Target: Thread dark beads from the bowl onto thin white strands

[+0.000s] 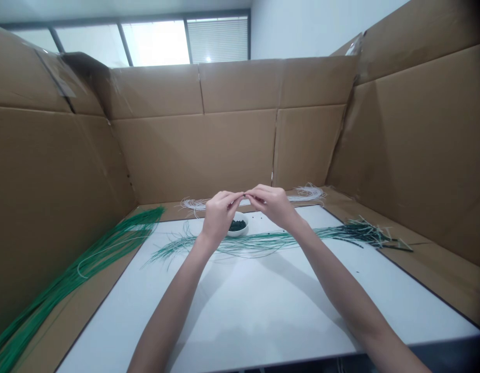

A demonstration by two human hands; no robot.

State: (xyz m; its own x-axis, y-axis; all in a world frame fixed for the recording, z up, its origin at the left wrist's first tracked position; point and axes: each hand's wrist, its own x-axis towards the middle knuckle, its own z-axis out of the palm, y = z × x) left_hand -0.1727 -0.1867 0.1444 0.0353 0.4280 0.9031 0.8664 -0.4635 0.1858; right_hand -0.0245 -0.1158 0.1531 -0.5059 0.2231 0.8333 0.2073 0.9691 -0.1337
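My left hand and my right hand are raised above the white table, fingertips pinched together and meeting at the middle. Whatever they pinch is too small to make out. Just below and behind my left hand sits a small white bowl of dark beads. A spread of thin green wires lies across the table beneath both hands.
A long bundle of green wires runs along the left side. White wires lie at the back by the cardboard wall. Cardboard walls enclose the table on three sides. More green and pale strands lie at the right.
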